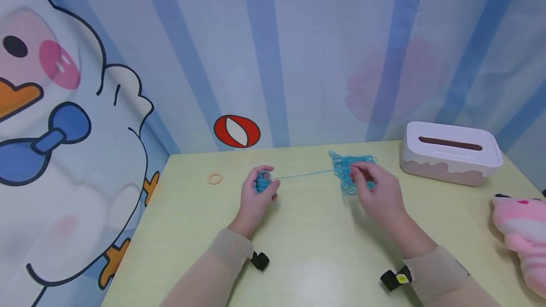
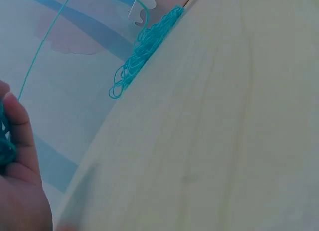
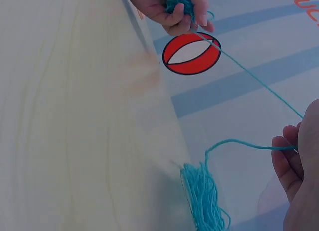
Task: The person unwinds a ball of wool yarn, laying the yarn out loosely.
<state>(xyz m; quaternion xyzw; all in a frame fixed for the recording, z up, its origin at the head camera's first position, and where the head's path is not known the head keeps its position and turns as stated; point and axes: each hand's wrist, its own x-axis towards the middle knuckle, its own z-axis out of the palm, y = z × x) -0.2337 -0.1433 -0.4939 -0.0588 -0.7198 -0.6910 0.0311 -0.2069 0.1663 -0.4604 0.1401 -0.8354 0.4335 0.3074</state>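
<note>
- Left hand (image 1: 256,199): grip curled round ball (image 1: 263,182), well left of the box (image 1: 452,153)
- Right hand (image 1: 382,194): grip pinching yarn (image 1: 303,175), near the box
- Yarn heap (image 1: 342,167): on table (image 1: 307,231), just left of the box

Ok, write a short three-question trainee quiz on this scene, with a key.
1. True or false: the left hand holds the small wound ball of blue yarn.
2. In the head view, which lies left of that hand: (a) pink plush toy, (b) thin pale-orange ring, (c) white-and-pink tissue box?
3. Fill in: the blue yarn strand between it and the right hand is pulled ____.

Key: 1. True. 2. b. 3. Taut.
</note>
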